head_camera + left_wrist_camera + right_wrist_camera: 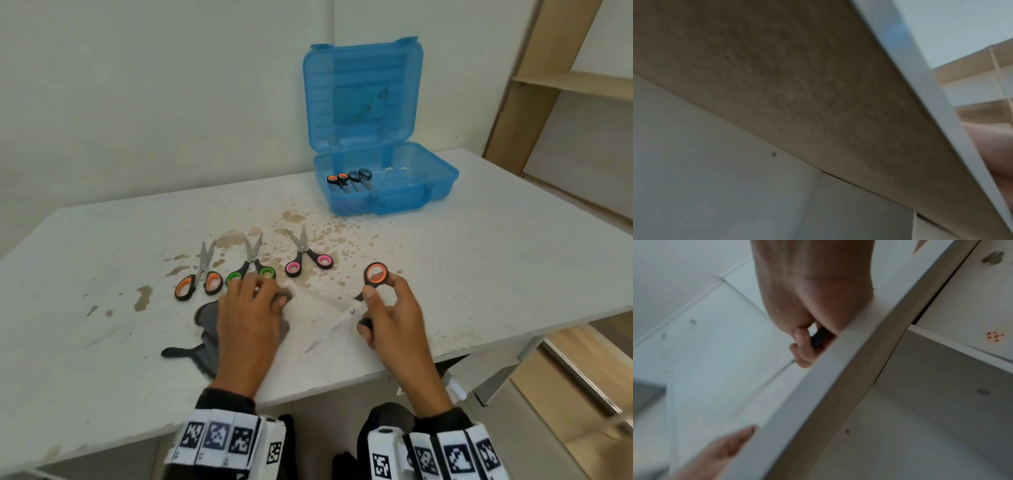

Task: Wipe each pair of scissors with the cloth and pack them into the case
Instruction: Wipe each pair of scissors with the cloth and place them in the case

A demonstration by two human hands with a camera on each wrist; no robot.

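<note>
Right hand (387,318): curled round the handles of orange-handled scissors (375,274), blades spread open and blurred, pointing toward the table's near edge. Left hand (248,315): pressed palm-down on the grey cloth (207,317), fingers bent over its far edge. Beyond the left hand, in a row on the stained table (479,257): orange pair (198,282), green pair (251,269), pink pair (308,262). At the far side: blue case (383,185), lid upright, two pairs lying inside at its left end.
</note>
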